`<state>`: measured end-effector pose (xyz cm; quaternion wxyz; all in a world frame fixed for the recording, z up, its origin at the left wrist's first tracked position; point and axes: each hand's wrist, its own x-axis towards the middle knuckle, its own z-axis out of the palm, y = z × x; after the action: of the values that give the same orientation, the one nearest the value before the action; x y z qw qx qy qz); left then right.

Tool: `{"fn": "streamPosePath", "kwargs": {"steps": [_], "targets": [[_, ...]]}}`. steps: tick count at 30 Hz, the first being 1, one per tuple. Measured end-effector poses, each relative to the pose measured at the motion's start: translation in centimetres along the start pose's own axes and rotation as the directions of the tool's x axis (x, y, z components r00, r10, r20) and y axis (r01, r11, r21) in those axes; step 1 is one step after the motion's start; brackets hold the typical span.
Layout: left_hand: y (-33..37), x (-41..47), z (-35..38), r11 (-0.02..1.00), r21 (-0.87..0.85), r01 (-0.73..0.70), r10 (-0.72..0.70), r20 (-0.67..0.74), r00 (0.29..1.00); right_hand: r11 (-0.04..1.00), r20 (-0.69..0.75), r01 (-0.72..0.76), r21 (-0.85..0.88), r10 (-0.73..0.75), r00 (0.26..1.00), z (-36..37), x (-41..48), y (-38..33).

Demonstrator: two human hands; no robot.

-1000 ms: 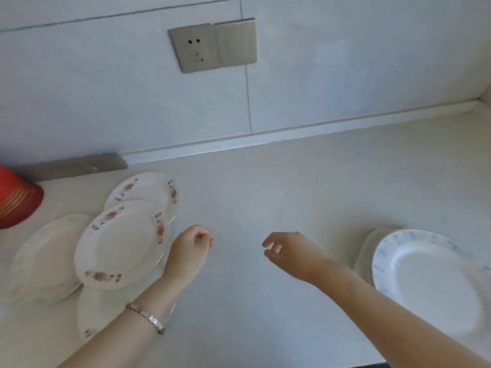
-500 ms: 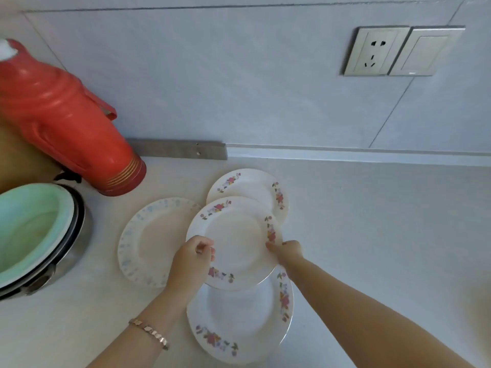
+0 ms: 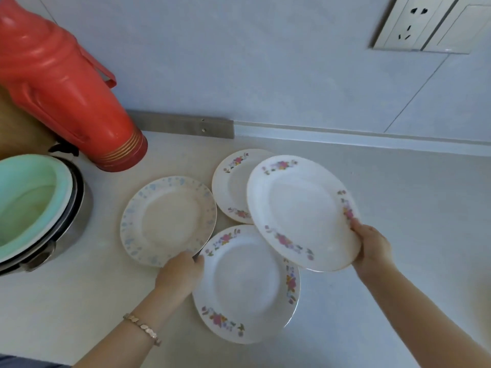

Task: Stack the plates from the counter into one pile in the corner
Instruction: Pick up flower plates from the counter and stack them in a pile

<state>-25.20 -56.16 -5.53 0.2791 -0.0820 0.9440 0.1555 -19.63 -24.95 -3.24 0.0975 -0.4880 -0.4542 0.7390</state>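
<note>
Three plates lie on the pale counter: a blue-patterned plate at the left, a floral plate behind it to the right, and a larger floral plate nearest me. A fourth floral plate hangs tilted above them, its right rim pinched by my right hand. My left hand curls around the near right rim of the blue-patterned plate, right beside the nearest floral plate.
A red thermos stands at the back left against the wall. A steel pot holding a green bowl sits at the left edge. A wall socket is at the upper right. The counter runs on to the right.
Both hands held the floral plate half a second ago. Now my right hand alone carries it, raised and shifted right, and my left hand has dropped to the blue-patterned plate's rim.
</note>
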Motion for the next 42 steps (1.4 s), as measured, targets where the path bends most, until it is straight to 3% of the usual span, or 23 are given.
{"fn": "streamPosePath", "kwargs": {"steps": [3, 8, 12, 14, 18, 23, 27, 35, 42], "targets": [[-0.9, -0.3, 1.7, 0.997, 0.06, 0.049, -0.053, 0.07, 0.996, 0.997, -0.01, -0.014, 0.081, 0.015, 1.0, -3.3, 0.4, -0.9], [-1.3, -0.1, 3.2, 0.967, -0.241, 0.087, -0.075, 0.056, 0.996, 0.999, -0.066, 0.002, 0.048, 0.001, 0.998, -7.6, 0.5, -0.2], [-0.3, -1.5, 3.8, 0.848, -0.518, -0.112, 0.072, -0.097, 0.993, 0.998, -0.121, 0.052, -0.034, -0.056, 0.991, -9.4, 0.1, 0.2], [0.9, -2.6, 3.5, 0.794, -0.586, -0.16, 0.076, -0.166, 0.983, 0.997, -0.119, 0.06, -0.045, -0.065, 0.991, -10.2, -0.5, 0.2], [4.7, -5.5, 2.1, 0.754, -0.585, -0.297, 0.096, -0.349, 0.932, 0.996, -0.131, 0.081, -0.025, -0.083, 0.988, -12.7, -1.5, -0.2], [11.7, -8.3, 1.1, 0.635, -0.655, -0.409, 0.151, -0.414, 0.898, 0.99, -0.207, 0.138, 0.039, -0.127, 0.97, -18.5, -3.5, -2.5], [18.7, -10.7, 2.6, 0.551, -0.713, -0.435, 0.113, -0.452, 0.885, 0.985, -0.303, 0.148, 0.09, -0.114, 0.946, -25.4, -4.5, -5.4], [32.6, -15.7, 9.5, 0.456, -0.791, -0.408, 0.057, -0.432, 0.9, 0.977, -0.579, 0.21, 0.025, -0.157, 0.8, -42.3, -4.9, -9.1], [39.9, -20.9, 14.8, 0.473, -0.797, -0.376, 0.085, -0.383, 0.92, 0.987, -0.602, 0.153, 0.051, -0.092, 0.793, -50.3, -3.3, -8.0]]}}
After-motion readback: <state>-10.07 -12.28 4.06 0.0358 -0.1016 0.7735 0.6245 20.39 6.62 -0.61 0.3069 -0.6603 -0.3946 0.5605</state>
